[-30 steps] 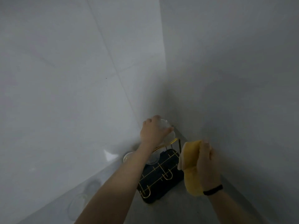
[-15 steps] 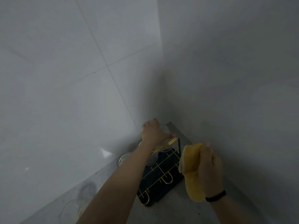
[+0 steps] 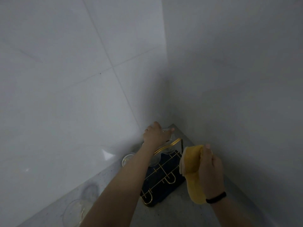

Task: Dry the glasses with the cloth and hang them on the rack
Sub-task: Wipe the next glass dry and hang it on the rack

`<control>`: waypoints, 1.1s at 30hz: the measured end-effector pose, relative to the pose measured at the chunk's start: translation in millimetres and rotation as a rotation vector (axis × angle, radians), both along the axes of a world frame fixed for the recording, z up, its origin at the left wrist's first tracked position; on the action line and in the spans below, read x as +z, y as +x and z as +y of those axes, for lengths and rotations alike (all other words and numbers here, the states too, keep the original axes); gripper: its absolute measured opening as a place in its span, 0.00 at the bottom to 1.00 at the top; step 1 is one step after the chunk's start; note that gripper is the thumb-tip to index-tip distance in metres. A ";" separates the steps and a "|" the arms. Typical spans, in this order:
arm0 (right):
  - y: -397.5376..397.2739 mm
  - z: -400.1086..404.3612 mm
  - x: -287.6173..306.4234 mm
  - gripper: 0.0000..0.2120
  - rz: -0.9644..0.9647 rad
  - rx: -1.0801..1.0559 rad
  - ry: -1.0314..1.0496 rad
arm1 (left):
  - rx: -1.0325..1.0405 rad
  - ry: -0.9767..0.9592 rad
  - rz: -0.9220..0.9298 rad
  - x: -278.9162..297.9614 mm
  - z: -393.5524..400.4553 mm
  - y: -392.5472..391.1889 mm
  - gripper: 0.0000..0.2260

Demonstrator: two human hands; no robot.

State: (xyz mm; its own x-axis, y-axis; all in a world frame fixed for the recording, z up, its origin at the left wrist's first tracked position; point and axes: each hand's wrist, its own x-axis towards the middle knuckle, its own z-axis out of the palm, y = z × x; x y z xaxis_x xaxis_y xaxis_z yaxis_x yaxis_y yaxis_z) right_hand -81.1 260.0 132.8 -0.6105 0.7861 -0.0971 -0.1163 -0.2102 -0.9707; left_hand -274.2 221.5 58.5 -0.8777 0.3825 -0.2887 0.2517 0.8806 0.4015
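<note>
My left hand reaches to the far end of the rack and grips a clear glass from above, at the gold top bar. The rack is gold wire on a dark tray, set in the counter's corner. Two ribbed glasses hang on it below my left wrist, and another glass shows to the left of my forearm. My right hand holds a bunched yellow cloth just right of the rack.
A clear glass bowl stands on the grey counter at lower left, by the tiled wall. A plain wall closes the right side, meeting the tiles in the corner behind the rack.
My left hand has lowered the glass slightly toward the rack's top bar. My right hand with the cloth has stayed beside the rack. The camera has tilted a little.
</note>
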 end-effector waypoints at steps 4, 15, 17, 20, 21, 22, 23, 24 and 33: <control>3.3 -3.0 -18.0 0.25 -0.073 -0.007 0.045 | 0.072 0.111 0.027 15.8 -13.5 11.9 0.27; 30.2 -60.5 -25.0 0.25 -0.275 0.360 -0.070 | 0.190 0.682 -0.153 71.4 -145.3 140.5 0.15; 36.2 -76.3 -17.8 0.21 -0.275 0.396 -0.071 | 0.220 0.715 -0.170 69.2 -172.2 162.6 0.16; 48.4 -116.4 -15.7 0.15 -0.285 0.488 -0.091 | 0.330 0.749 -0.176 57.8 -224.8 191.3 0.17; 52.0 -129.9 -17.1 0.15 -0.322 0.536 -0.080 | 0.363 0.753 -0.180 55.2 -240.0 198.4 0.17; 56.1 -148.6 -19.3 0.16 -0.343 0.583 -0.070 | 0.397 0.750 -0.175 49.9 -259.8 206.4 0.17; 59.4 -161.0 -20.3 0.18 -0.365 0.616 -0.064 | 0.426 0.745 -0.178 45.0 -271.8 211.1 0.17; 63.2 -179.3 -22.3 0.20 -0.383 0.644 -0.064 | 0.455 0.741 -0.174 37.3 -290.5 217.7 0.17; 81.1 -288.3 -46.3 0.23 -0.523 0.690 -0.030 | 0.634 0.627 -0.017 -2.7 -409.4 244.9 0.09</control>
State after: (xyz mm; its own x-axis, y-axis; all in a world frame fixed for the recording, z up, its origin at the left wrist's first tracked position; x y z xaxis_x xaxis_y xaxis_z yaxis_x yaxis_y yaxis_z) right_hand 0.0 -28.3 86.5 -0.8211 0.2490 -0.5136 0.5069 -0.0956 -0.8567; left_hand -29.2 -187.9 55.8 -0.9755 -0.0817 -0.2043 -0.2185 0.4697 0.8553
